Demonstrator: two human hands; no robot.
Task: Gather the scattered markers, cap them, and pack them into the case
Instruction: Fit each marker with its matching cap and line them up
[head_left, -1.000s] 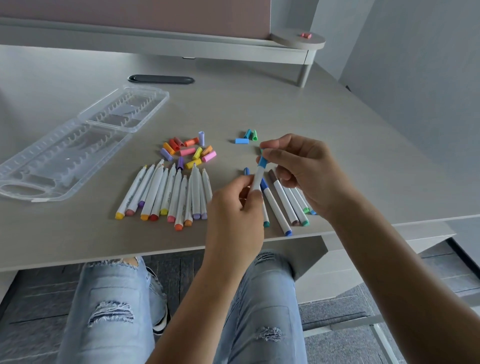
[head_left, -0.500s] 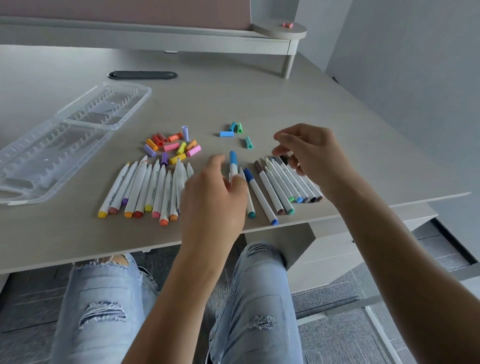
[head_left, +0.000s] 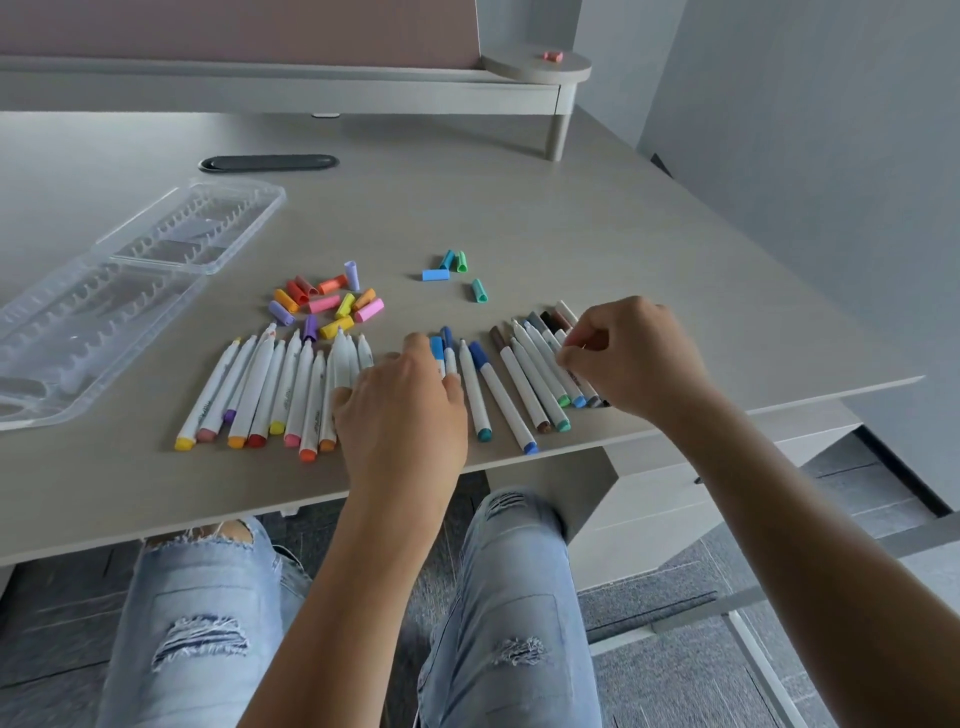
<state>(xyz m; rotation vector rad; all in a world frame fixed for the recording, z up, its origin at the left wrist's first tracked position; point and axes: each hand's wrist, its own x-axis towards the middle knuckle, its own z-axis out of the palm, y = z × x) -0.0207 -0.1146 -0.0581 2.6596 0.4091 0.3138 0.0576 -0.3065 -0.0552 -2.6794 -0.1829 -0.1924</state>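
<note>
Smooth grey desk (head_left: 571, 234): slim white markers (head_left: 270, 384), stubby caps (head_left: 327, 304).

soft, even daylight, brightest on the far left of the desk (head_left: 78, 156). faint shadows lie under the hands. wide-angle lens bends the edges. slight blur throughout; glare on the clear case (head_left: 67, 332).

- Markers (head_left: 270, 387): white barrels, coloured ends, lying side by side in a left row and a right row (head_left: 535, 379) near the desk's front edge.
- Caps (head_left: 324, 304): warm-coloured heap behind the left row; four blue-green ones (head_left: 457, 273) apart.
- Case (head_left: 119, 286): clear, open, far left.
</note>
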